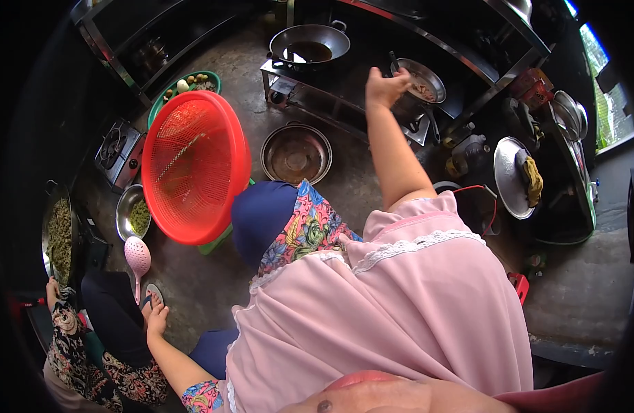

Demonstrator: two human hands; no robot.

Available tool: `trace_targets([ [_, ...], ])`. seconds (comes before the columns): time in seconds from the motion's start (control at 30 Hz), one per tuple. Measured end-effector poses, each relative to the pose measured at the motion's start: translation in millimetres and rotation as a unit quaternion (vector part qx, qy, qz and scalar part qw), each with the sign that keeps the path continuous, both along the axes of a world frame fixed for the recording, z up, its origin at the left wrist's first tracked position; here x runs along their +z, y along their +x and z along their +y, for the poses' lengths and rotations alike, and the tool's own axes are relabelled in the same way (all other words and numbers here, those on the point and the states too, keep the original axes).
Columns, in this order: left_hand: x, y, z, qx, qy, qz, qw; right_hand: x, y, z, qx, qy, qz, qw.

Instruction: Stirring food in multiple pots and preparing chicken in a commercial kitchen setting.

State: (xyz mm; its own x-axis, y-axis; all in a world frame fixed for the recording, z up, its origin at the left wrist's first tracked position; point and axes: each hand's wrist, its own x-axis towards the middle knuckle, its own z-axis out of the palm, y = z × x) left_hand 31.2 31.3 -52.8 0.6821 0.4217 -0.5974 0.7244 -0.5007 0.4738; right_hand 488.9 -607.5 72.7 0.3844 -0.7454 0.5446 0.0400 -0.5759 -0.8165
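My right hand (386, 86) reaches over the near rim of a metal pot (442, 85) on a low stove. Its thumb and fingers are apart, and no object shows between them. Just beyond the fingers, a dark utensil handle (393, 58) sticks up from the pot. Pieces of what looks like meat (424, 93) lie inside. My left hand (157, 319) is low at the left, beside a person's sandalled foot (154, 295). A pink slotted skimmer (138, 255) has its handle end close to this hand; whether my fingers grip it is hidden.
A wok (325, 36) with dark liquid sits on the same stove (343, 88). A large red colander (195, 206) and a round metal pan (296, 175) lie before me. At left, a person's hand (52, 290) is at a wok of chopped green food (60, 232).
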Motion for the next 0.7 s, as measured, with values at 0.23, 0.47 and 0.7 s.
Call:
trace_targets([
  [0.23, -35.0, -5.7, 24.9, -0.009, 0.005, -0.01, 1.0, 37.7, 20.4, -82.6, 0.107, -0.158, 0.321, 0.928],
  [0.47, -56.2, -33.5, 44.9, 0.067, -0.015, -0.069, 0.995, 31.8, 49.4, -111.5, 0.184, -0.261, 0.413, 0.853],
  [0.7, -42.3, -16.6, 29.9, 0.043, 0.01, -0.027, 0.999, 50.1, 17.6, -188.4, 0.004, -0.169, 0.306, 0.937],
])
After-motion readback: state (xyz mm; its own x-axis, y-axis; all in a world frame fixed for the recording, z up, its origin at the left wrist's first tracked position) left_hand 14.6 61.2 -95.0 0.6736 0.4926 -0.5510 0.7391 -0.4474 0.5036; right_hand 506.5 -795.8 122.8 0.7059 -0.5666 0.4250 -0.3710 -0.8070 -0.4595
